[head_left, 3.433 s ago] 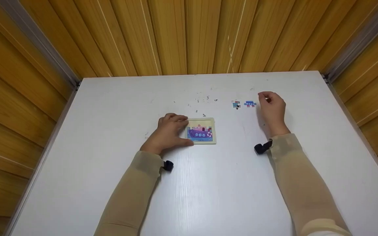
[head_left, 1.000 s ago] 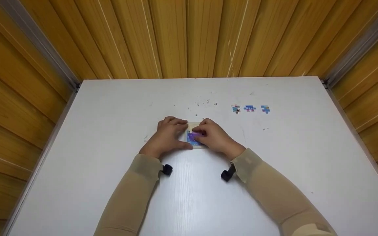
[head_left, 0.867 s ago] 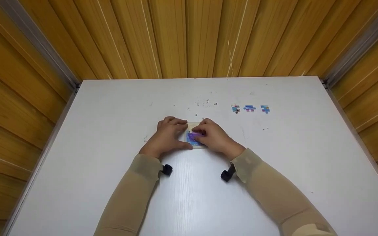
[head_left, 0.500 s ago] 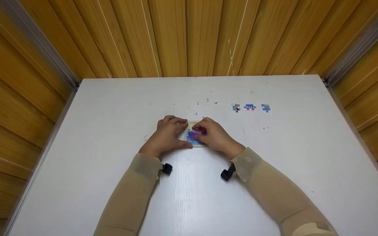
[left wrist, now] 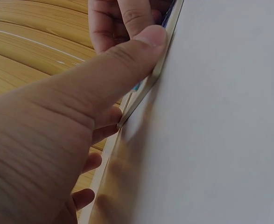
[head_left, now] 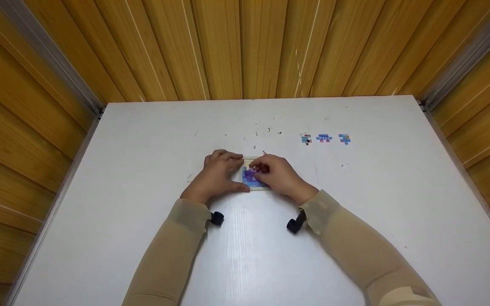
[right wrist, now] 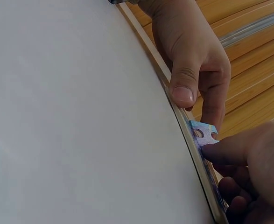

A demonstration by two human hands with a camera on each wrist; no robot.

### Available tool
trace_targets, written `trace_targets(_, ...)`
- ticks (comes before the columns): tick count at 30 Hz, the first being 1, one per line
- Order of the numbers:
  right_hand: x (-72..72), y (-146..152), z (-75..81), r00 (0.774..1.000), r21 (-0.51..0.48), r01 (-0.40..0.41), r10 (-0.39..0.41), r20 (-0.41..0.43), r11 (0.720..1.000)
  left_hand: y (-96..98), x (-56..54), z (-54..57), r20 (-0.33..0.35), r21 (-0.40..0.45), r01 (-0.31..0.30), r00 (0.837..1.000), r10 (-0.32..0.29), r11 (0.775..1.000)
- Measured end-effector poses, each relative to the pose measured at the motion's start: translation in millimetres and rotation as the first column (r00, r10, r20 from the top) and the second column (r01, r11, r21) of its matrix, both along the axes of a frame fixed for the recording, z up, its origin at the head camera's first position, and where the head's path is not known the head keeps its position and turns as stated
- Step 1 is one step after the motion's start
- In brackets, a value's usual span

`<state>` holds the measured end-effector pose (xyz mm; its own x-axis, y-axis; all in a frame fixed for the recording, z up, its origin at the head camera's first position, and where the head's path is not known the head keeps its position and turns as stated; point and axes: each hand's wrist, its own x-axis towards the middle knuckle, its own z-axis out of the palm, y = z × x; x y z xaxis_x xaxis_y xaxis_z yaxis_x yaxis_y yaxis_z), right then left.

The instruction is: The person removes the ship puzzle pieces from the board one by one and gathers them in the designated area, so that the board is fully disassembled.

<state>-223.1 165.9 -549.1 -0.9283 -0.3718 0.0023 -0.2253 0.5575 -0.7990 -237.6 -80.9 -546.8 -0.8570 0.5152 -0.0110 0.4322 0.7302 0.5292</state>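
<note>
The right hand (head_left: 280,172) pinches a tilted puzzle piece (right wrist: 207,135) over the frame (head_left: 257,189), hiding its right end from my head view; the left hand (head_left: 217,175) grips the frame, apparently by opposite edges.

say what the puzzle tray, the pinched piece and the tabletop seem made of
Puzzle tray: probably pale matte wood or fibreboard, judging by its plain cream rim without shine. Pinched piece: thin, perhaps card or wood, with a printed-looking face that catches light. Tabletop: likely white laminate, given faint grain lines and a soft sheen.
</note>
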Motion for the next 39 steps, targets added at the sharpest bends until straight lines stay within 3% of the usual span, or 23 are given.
trace_targets(39, -1.1, 1.3, -1.2, 0.999, 0.011, -0.001, 0.001, -0.044, 1.0, -0.4, 2.8, 0.5, -0.003, -0.003, -0.017, 1.0, 0.017, 1.0)
